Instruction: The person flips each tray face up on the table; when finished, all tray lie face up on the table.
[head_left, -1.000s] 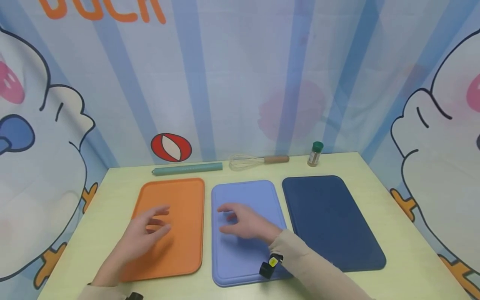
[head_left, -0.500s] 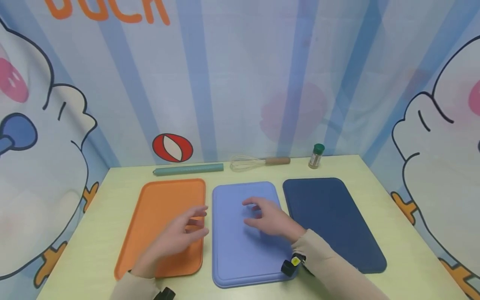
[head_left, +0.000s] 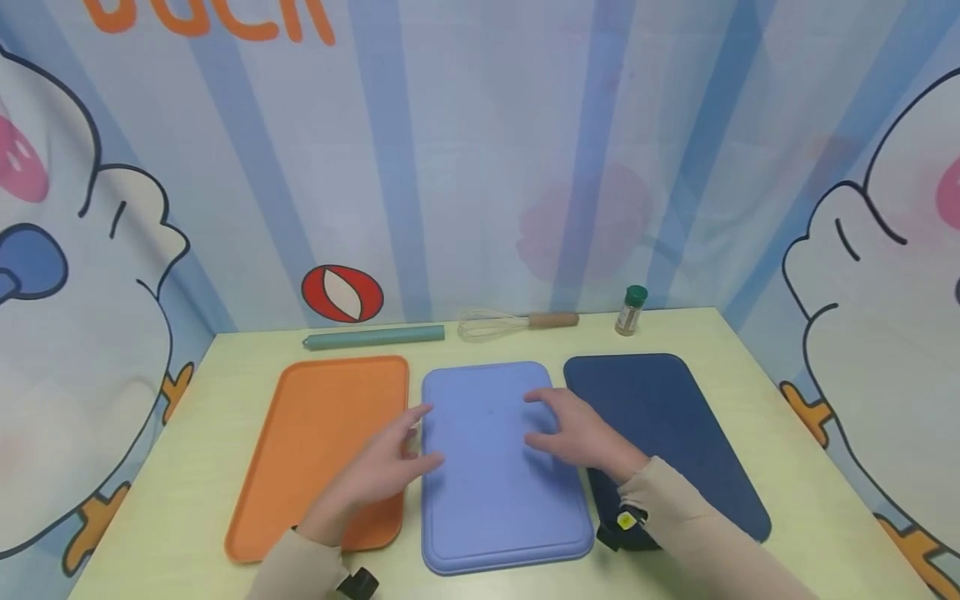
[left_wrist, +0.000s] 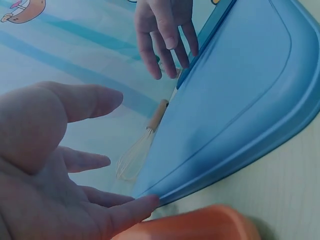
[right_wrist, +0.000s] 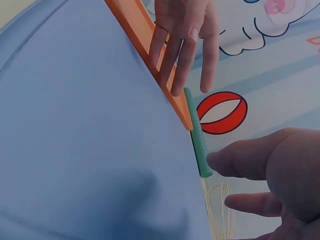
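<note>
My left hand (head_left: 382, 467), fingers apart and nothing in it, hovers between the orange tray (head_left: 330, 433) and the light blue tray (head_left: 498, 492). Its fingertips come over the light blue tray's left edge; the left wrist view does not settle whether they touch. My right hand (head_left: 581, 429) holds nothing and hangs above the light blue tray's right side, its thumb and fingers spread toward the left hand. Under the right hand and forearm, part of the dark blue tray (head_left: 652, 408) is hidden. Both palms face each other across the light blue tray.
Along the table's back edge lie a green stick-like bar (head_left: 375, 337) and a whisk (head_left: 553, 320) with a wooden handle. A small green-capped spice jar (head_left: 632, 310) stands at the back right. Behind the pale yellow table (head_left: 180, 425) hangs a striped cartoon curtain (head_left: 480, 167).
Both hands have moved right. The left has gone from over the orange tray to the light blue tray's left edge, the right from that tray's middle to its right side. The trays keep their places.
</note>
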